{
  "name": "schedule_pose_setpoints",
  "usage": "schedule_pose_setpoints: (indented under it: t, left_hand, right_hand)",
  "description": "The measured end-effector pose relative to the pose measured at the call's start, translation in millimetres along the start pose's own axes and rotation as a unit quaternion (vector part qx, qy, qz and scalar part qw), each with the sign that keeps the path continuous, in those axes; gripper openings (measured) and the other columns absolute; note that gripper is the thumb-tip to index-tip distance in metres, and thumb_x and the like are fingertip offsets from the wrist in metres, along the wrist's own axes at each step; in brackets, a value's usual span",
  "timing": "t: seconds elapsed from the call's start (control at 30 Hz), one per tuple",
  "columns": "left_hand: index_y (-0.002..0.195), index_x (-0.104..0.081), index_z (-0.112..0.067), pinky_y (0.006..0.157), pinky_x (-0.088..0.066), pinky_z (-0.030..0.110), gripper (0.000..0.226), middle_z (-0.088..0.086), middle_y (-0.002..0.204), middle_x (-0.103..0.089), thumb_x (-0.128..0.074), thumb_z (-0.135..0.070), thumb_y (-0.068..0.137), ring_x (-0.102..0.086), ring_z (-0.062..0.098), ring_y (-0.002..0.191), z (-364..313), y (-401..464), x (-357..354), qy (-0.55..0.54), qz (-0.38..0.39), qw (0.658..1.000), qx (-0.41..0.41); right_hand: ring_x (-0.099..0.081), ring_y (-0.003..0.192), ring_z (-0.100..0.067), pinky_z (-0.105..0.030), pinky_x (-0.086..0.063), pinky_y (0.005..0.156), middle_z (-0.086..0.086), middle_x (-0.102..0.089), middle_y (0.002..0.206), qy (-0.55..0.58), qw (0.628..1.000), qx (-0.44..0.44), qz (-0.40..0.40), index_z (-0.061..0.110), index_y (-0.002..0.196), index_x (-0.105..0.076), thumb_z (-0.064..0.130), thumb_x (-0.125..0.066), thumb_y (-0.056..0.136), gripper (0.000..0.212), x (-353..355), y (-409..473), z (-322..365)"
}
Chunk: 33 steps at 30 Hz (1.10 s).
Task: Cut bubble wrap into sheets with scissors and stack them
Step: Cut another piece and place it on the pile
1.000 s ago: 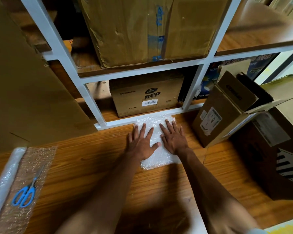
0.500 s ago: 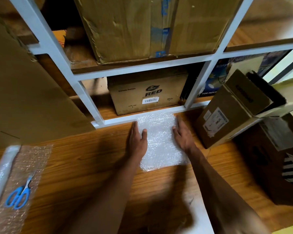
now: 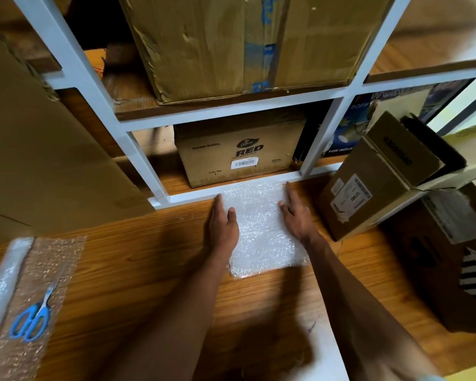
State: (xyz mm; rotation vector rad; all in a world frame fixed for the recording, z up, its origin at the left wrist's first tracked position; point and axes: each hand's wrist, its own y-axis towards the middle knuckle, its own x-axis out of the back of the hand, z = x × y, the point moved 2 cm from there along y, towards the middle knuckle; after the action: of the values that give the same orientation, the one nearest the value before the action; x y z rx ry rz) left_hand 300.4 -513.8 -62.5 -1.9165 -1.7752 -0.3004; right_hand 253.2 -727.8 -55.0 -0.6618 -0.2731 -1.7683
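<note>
Stack of cut bubble wrap sheets [image 3: 261, 229] lies at table's [image 3: 149, 270] far edge, against the white shelf frame [image 3: 259, 188]. Left hand [image 3: 222, 229] and right hand [image 3: 297, 218], fingers straight, flank its 2 sides. Likely light, limp, springy, slippery; square it by the edges. Scissors [image 3: 32, 317] lie on uncut wrap [image 3: 39, 270] at the near-left corner.

The clear bubble-wrap roll [image 3: 0, 284] is cut off at the left edge; small print on the brown cardboard box [image 3: 239, 152] is unreadable.

white metal shelving [image 3: 138, 160] holds cardboard boxes [image 3: 242, 45] above wooden floor [image 3: 138, 270].
</note>
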Motion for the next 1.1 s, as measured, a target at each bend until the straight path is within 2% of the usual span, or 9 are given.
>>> schedule_pose_setpoints:
  t: [0.13, 0.3, 0.43, 0.57, 0.7, 0.83, 0.9, 0.97, 1.1]
  left_hand:
    - [0.163, -0.027, -0.030, 0.118, -0.031, 0.040, 0.059, -0.001, 0.166, -0.034, -0.040, -0.046, 0.108, -0.036, 0.026, 0.149, 4, -22, 17, -0.046, -0.032, 0.998, 0.002]
    - [0.160, -0.030, -0.038, 0.120, -0.035, 0.047, 0.073, -0.006, 0.163, -0.039, -0.030, -0.070, 0.095, -0.040, 0.021, 0.147, 28, -44, 6, -0.062, -0.032, 0.997, -0.019]
    - [0.162, -0.029, -0.034, 0.121, -0.035, 0.044, 0.058, -0.004, 0.165, -0.036, -0.040, -0.046, 0.107, -0.039, 0.023, 0.149, 19, -50, -3, -0.032, -0.009, 0.999, -0.019]
    - [0.164, -0.025, -0.030, 0.116, -0.040, 0.051, 0.058, 0.001, 0.165, -0.036, -0.043, -0.036, 0.109, -0.042, 0.029, 0.146, 27, -48, 2, 0.003, -0.025, 0.999, -0.035]
    - [0.163, -0.026, -0.031, 0.120, -0.037, 0.046, 0.058, -0.001, 0.165, -0.036, -0.047, -0.030, 0.109, -0.040, 0.026, 0.148, 22, -49, 0, 0.008, -0.008, 1.000, -0.027]
    - [0.165, -0.011, -0.031, 0.125, -0.024, 0.047, 0.076, -0.002, 0.172, -0.015, -0.055, -0.043, 0.104, -0.020, 0.025, 0.157, 4, -51, 15, 0.050, -0.007, 0.998, -0.031]
    - [0.165, -0.003, -0.038, 0.125, -0.013, 0.046, 0.087, -0.008, 0.174, -0.003, -0.051, -0.066, 0.097, -0.006, 0.019, 0.159, -3, -57, 22, 0.190, 0.012, 0.970, -0.150]
    - [0.164, -0.001, -0.041, 0.125, -0.006, 0.049, 0.094, -0.012, 0.173, 0.003, -0.041, -0.084, 0.089, 0.004, 0.015, 0.159, -4, -64, 24, 0.310, 0.055, 0.914, -0.256]
    - [0.165, -0.007, -0.036, 0.125, -0.006, 0.057, 0.105, -0.013, 0.173, 0.002, -0.034, -0.094, 0.082, 0.011, 0.012, 0.159, 8, -77, 18, 0.396, 0.128, 0.852, -0.317]
  right_hand:
    - [-0.033, 0.154, -0.026, -0.035, -0.023, 0.125, -0.006, -0.037, 0.167, 0.077, 0.994, -0.036, -0.065, 0.023, 0.165, -0.030, 0.041, -0.044, 0.112, 0.058, 13, -22, -1]
    - [-0.035, 0.153, -0.021, -0.040, -0.026, 0.127, 0.001, -0.040, 0.165, 0.083, 0.994, -0.035, -0.055, 0.026, 0.161, -0.039, 0.052, -0.041, 0.107, 0.060, 6, -55, -12]
    - [-0.033, 0.149, -0.011, -0.010, -0.022, 0.113, 0.003, -0.042, 0.162, 0.032, 0.999, 0.000, -0.025, 0.017, 0.162, -0.039, 0.036, -0.044, 0.113, 0.052, 3, -53, -7]
    - [-0.033, 0.154, -0.020, -0.032, -0.026, 0.124, 0.000, -0.037, 0.167, 0.015, 1.000, -0.008, -0.014, 0.019, 0.165, -0.032, 0.048, -0.042, 0.109, 0.063, 2, -51, -13]
    - [-0.034, 0.154, -0.024, -0.027, -0.024, 0.120, -0.002, -0.037, 0.167, 0.015, 1.000, 0.001, -0.016, 0.019, 0.165, -0.029, 0.040, -0.047, 0.111, 0.061, 2, -52, -7]
    - [-0.009, 0.162, -0.017, -0.042, -0.013, 0.127, 0.007, -0.005, 0.176, -0.042, 0.998, 0.035, -0.001, 0.038, 0.167, -0.009, 0.073, -0.061, 0.093, 0.097, 13, -57, 7]
    - [0.010, 0.162, -0.017, -0.048, -0.002, 0.128, 0.010, 0.013, 0.175, -0.150, 0.983, 0.096, 0.043, 0.046, 0.166, -0.001, 0.083, -0.066, 0.081, 0.113, 15, -60, 13]
    - [0.024, 0.159, -0.019, -0.055, 0.007, 0.128, 0.010, 0.025, 0.173, -0.235, 0.957, 0.138, 0.104, 0.046, 0.165, 0.004, 0.092, -0.066, 0.070, 0.127, 12, -64, 17]
    - [0.040, 0.152, -0.023, -0.055, 0.023, 0.121, 0.008, 0.037, 0.168, -0.336, 0.915, 0.124, 0.187, 0.042, 0.165, 0.013, 0.093, -0.069, 0.059, 0.144, 5, -71, 4]
